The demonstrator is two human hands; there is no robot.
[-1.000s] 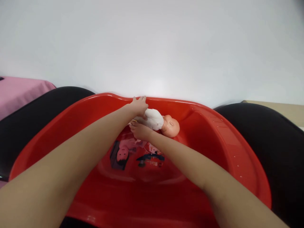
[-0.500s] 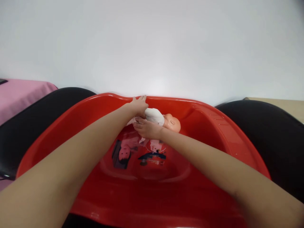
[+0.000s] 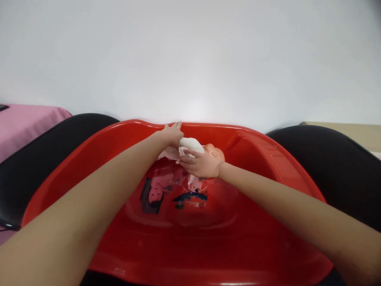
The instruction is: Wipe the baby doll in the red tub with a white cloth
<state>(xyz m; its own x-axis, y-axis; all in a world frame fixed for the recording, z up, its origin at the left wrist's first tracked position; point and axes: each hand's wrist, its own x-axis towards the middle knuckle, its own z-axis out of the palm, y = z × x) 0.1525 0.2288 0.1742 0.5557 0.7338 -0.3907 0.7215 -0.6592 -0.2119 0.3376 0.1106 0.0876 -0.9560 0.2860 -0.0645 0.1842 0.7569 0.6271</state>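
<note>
A baby doll [image 3: 214, 152] in white clothing [image 3: 192, 145] lies on its side along the far wall of a red baby bathtub [image 3: 253, 226], its head to the right. My left hand [image 3: 173, 134] is on the doll's lower body, closed on it, with some fingers spread toward the rim and others hidden behind the doll. My right hand [image 3: 201, 163] lies across the front of the doll, fingers bent against a loose pale fold of its clothing. The doll's legs are mostly covered by my left hand and the cloth.
Printed pictures [image 3: 174, 194] show on the tub floor. Black chairs [image 3: 18, 178] flank the tub, one more [image 3: 330, 159] on the right. A pink-covered table [image 3: 32, 123] stands at far left, a wooden surface [image 3: 351, 134] at far right. A white wall [image 3: 190, 59] rises behind.
My right hand has moved to the right along the doll's front, baring a fold of the white clothing. My left hand has stayed nearly in place. The camera view has shifted slightly.
</note>
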